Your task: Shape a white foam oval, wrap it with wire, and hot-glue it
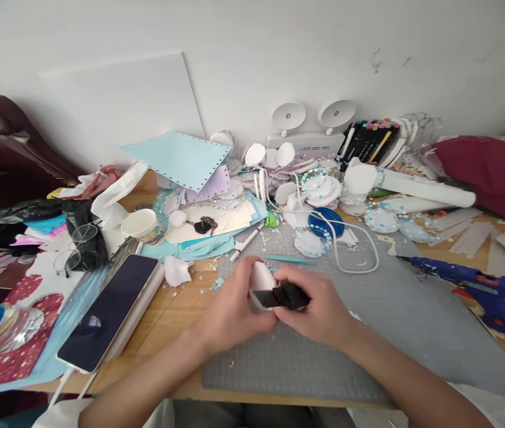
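Observation:
My left hand [244, 300] is closed around a white, rounded, cup-like piece [260, 277], with the thumb below and the fingers behind it. A black ribbon-like strip [264, 298] lies flat across the front of the white piece. To the right, the strip gathers into a dark bunch [294, 295], which my right hand [321, 303] pinches between thumb and fingers. Both hands meet over the grey cutting mat [288, 362]. Part of the white piece is hidden by my left fingers.
A blue glue gun [470, 279] lies on the right. On the left are a phone [110, 312] and a paper cup [140, 226]. White discs with blue trim [321, 189], a white cable [354, 270] and a blue round lid [326, 223] crowd the back.

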Demonstrator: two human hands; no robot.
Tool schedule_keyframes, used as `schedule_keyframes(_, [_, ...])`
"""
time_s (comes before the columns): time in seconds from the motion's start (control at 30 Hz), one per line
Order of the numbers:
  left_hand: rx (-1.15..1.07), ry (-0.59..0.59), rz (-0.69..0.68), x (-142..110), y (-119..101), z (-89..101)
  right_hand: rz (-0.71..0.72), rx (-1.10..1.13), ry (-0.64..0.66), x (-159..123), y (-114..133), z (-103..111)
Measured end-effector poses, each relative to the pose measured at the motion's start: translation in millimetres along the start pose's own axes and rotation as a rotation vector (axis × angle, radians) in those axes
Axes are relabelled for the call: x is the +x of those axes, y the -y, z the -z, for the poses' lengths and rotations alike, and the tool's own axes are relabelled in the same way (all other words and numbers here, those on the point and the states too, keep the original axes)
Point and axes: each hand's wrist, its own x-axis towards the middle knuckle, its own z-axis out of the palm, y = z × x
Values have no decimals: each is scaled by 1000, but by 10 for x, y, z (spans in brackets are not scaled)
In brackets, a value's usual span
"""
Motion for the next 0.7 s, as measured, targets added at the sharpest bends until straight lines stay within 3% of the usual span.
schedule_keyframes(0.2, [-73, -51, 92, 53, 123, 164, 39, -65, -63, 66, -82, 147])
schedule_keyframes(0.47, [-244, -37, 48, -4, 130, 156, 252, -254, 62, 25, -62, -29])
schedule_keyframes(0.7, [-419, 49, 83, 11, 73, 168, 312, -280, -40, 27, -44, -29])
